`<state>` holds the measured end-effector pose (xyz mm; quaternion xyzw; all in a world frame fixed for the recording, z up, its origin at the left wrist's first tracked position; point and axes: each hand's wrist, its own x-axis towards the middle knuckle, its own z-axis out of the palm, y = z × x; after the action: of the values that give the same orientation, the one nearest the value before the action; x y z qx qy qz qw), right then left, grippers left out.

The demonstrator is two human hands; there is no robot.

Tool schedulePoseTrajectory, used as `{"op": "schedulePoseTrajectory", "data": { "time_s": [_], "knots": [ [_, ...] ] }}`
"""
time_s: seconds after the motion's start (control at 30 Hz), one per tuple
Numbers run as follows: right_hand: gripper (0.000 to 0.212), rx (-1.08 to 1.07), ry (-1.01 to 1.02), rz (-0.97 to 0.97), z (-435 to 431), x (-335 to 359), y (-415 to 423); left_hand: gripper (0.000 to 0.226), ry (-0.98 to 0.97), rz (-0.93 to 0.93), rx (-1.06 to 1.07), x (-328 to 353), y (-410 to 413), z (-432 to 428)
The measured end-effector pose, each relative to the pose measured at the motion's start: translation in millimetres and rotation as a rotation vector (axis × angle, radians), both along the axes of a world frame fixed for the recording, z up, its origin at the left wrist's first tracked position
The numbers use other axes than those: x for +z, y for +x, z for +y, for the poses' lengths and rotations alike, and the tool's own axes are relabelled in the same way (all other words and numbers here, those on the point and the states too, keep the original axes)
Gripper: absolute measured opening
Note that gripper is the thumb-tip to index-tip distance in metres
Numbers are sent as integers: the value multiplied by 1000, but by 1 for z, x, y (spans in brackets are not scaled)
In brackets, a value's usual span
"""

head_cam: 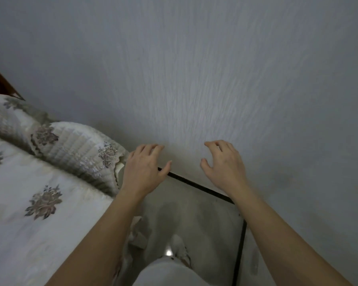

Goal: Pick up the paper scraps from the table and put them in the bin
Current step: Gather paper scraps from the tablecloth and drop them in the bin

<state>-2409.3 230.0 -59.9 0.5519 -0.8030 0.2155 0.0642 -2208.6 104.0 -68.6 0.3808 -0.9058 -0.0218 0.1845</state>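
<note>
My left hand (145, 168) and my right hand (223, 164) are both raised in front of a pale textured wall (194, 79), palms down, fingers spread and slightly curled. Neither hand holds anything. No paper scraps, no table and no bin show in this view. The picture is blurred by motion.
A bed with a cream floral quilt (39, 182) and a pillow (70, 145) fills the left. Below my arms lies a pale floor (194, 213) with a black line (203, 188) along the wall's foot. My leg in light trousers (167, 271) shows at the bottom.
</note>
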Motion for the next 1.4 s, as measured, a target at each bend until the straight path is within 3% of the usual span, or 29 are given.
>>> {"op": "schedulePoseTrajectory", "data": {
  "time_s": [0.5, 1.03, 1.4],
  "knots": [
    [43, 293, 29, -42, -231, -11, -45, 56, 91, -15, 283, -9, -25, -166],
    [42, 793, 46, -20, -504, -15, -23, 54, 100, 9, 742, -8, 3, -329],
    [42, 979, 94, -104, -617, -14, 17, 54, 114, 25, 947, -6, 20, -402]
  ]
}}
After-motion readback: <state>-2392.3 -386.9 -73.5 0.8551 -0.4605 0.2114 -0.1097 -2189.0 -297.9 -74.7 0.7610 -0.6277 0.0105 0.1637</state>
